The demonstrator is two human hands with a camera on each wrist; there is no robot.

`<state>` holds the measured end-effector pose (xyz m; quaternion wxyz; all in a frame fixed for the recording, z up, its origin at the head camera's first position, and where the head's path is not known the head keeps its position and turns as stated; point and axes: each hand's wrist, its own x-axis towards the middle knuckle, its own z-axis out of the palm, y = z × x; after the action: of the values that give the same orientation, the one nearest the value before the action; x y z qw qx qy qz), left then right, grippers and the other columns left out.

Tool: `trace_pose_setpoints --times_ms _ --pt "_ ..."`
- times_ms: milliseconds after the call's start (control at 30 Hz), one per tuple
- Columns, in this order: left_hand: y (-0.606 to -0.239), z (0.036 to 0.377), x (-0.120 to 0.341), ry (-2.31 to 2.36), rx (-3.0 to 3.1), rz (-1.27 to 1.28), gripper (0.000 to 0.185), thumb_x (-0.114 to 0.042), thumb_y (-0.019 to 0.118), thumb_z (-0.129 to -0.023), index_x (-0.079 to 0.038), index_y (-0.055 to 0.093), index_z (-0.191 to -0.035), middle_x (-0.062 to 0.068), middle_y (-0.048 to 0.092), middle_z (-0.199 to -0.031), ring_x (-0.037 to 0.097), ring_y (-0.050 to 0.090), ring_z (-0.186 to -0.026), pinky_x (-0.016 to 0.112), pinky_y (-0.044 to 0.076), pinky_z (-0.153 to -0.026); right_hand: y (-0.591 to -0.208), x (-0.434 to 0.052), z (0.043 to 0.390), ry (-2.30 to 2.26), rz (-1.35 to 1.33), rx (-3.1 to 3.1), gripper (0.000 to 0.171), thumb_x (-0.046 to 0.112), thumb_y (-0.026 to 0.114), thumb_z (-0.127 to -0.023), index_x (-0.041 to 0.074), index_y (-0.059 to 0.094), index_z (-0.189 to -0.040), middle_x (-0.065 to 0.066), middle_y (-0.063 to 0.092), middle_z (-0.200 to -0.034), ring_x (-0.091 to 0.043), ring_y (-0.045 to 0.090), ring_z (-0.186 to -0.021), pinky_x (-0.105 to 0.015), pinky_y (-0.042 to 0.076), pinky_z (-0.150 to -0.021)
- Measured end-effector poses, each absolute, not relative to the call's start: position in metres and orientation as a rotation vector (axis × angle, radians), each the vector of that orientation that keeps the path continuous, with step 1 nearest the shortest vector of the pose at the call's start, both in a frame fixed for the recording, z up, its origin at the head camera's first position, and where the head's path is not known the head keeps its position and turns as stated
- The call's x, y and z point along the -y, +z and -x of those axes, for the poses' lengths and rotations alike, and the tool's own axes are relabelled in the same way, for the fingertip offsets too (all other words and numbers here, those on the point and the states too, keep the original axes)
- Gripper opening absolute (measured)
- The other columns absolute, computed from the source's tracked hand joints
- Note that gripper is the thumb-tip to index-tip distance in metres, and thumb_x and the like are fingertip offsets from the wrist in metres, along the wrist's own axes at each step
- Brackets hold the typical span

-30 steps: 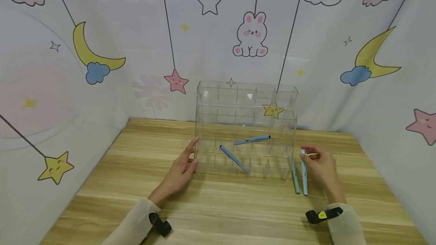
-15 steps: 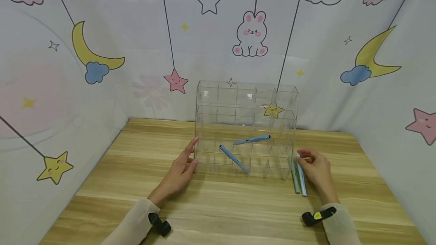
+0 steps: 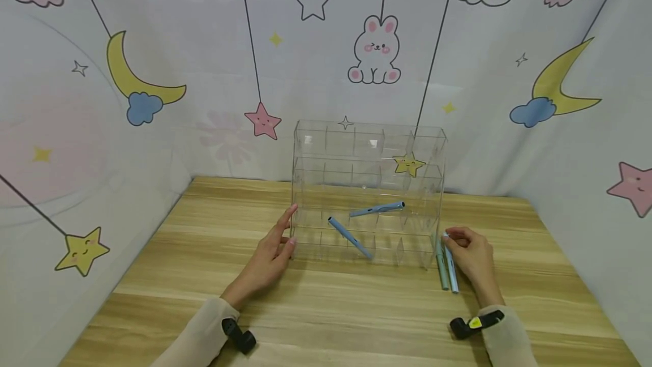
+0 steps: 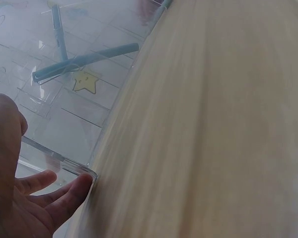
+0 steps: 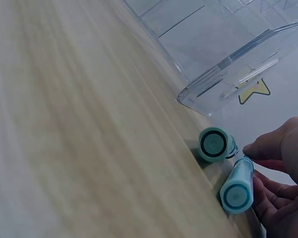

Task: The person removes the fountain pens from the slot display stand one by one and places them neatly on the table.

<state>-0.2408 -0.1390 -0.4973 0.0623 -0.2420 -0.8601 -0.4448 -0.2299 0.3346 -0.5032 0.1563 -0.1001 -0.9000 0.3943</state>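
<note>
A clear acrylic rack [image 3: 340, 171] with stepped compartments stands on the table. My left hand [image 3: 270, 254] touches its left side with fingers extended, fingertips at the lower edge in the left wrist view. Two blue pens lie tilted in the rack: one pen [image 3: 350, 237] lower at the front, another pen [image 3: 377, 209] higher up behind it. Right of the rack, my right hand [image 3: 472, 255] pinches the far end of a light blue pen [image 5: 238, 188] between thumb and fingers. Close beside that pen, on its rack side, lies a green pen [image 5: 214, 145].
The wood-grain table [image 3: 326, 316] extends in front of the rack and to both sides. A white curtain [image 3: 219, 72] printed with moons, stars and clouds hangs behind and along the sides. Black cameras [image 3: 238, 335] are strapped to both wrists.
My right hand has moved left with the light blue pen, whose far end has swung toward the green pen. My left hand and the rack have stayed put.
</note>
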Motion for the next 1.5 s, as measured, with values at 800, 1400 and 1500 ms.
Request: trace_pose_setpoints --times_ms 800,1400,1500 --pt "-0.4981 0.2434 0.1397 -1.336 2.594 0.741 0.076 -0.013 0.052 -0.113 -0.037 0.014 -0.173 0.028 0.043 -0.165 0.043 0.072 -0.120 0.043 0.066 -0.085 -0.5034 -0.3334 0.2317 1.028 0.295 2.579 0.022 0.011 0.069 -0.098 0.003 0.078 -0.117 -0.018 0.078 -0.103 0.006 0.055 -0.073 -0.014 0.044 -0.067" --pt "-0.4986 0.2428 0.1394 -1.340 2.596 0.746 0.075 -0.013 0.052 -0.113 -0.036 0.014 -0.173 0.026 0.040 -0.168 0.043 0.071 -0.120 0.042 0.066 -0.086 -0.5048 -0.3322 0.2319 1.042 0.352 2.549 0.023 0.020 0.072 -0.101 0.005 0.078 -0.117 -0.017 0.079 -0.102 0.007 0.057 -0.073 -0.014 0.045 -0.066" --pt "-0.4987 0.2428 0.1394 -1.335 2.590 0.752 0.076 -0.012 0.052 -0.112 -0.035 0.014 -0.173 0.024 0.039 -0.169 0.043 0.071 -0.120 0.042 0.066 -0.085 -0.5037 -0.3316 0.2318 1.059 0.360 2.542 0.024 0.021 0.072 -0.101 0.005 0.078 -0.118 -0.017 0.079 -0.105 0.009 0.058 -0.074 -0.012 0.046 -0.066"
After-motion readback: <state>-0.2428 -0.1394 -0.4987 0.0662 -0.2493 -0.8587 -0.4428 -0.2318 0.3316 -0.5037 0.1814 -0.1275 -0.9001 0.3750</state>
